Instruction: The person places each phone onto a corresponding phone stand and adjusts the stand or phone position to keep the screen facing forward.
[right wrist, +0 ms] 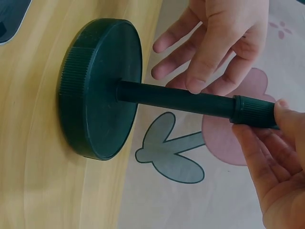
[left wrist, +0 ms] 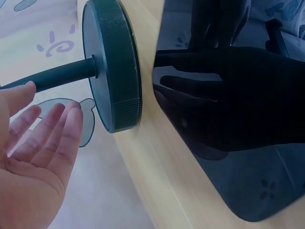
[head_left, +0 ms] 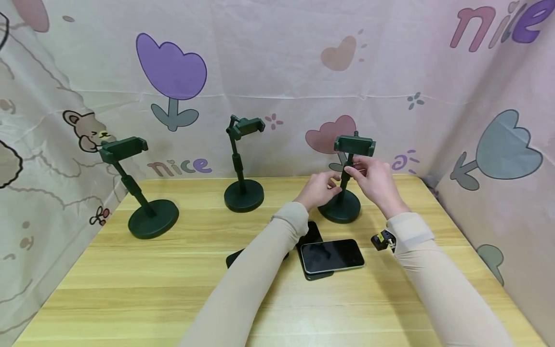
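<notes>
A dark green phone stand (head_left: 341,209) stands upright on the table's right side, its clamp (head_left: 354,145) at the top. My right hand (head_left: 374,180) pinches the ribbed collar (right wrist: 255,111) on its pole between thumb and fingers, as the right wrist view shows. Lower down, my left hand (head_left: 320,191) is beside the pole with loosely extended fingers; its thumb is at the pole, and contact is hard to tell. The left wrist view shows the left palm (left wrist: 35,181) and the round base (left wrist: 114,71).
Two more green stands are at the back middle (head_left: 244,196) and left (head_left: 153,219). A black-screened phone (head_left: 333,255) lies on another dark phone (head_left: 313,234) near my wrists. A dark flat object (head_left: 234,259) is partly under the left sleeve. Printed cloth (head_left: 269,62) hangs behind.
</notes>
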A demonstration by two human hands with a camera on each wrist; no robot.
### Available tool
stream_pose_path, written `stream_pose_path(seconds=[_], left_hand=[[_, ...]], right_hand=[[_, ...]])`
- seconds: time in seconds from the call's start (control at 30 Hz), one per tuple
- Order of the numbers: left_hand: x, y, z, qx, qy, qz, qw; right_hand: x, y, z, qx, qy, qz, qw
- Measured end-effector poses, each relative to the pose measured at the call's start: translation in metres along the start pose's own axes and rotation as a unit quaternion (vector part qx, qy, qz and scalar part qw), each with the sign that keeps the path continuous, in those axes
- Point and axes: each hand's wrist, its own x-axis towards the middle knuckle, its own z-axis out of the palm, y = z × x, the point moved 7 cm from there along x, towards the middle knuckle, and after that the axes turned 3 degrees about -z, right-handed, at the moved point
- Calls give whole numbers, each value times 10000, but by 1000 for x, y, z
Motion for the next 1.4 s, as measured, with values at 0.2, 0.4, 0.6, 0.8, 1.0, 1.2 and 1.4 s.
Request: stream_pose_path(seconds=[0.2, 0.4, 0.6, 0.8, 1.0, 1.2, 1.4], left_hand=[[-4, -5, -4, -86, 12, 82, 9999], [-7, -8, -8, -40, -7, 158, 9999], [-10, -8, -13, -52, 14, 353, 9994], [-14, -13, -17, -71, 39, 377, 9993], [-18, -18, -22, -106, 99, 408, 9991], [-23, -20, -26, -133, 91, 488, 9987], [-24, -25, -28, -106, 82, 489, 9987]], right_hand=[[1, -5, 4, 66, 12, -49, 10000], [2, -9, 10, 155, -80, -63, 9998], [5, -15, 14, 151, -141, -170, 9996], [5, -22, 19, 243, -171, -249, 9992], [5, -27, 24, 369, -163, -326, 9987], [4, -31, 27, 476, -212, -337, 9981], [4, -34, 29, 437, -229, -394, 9980]])
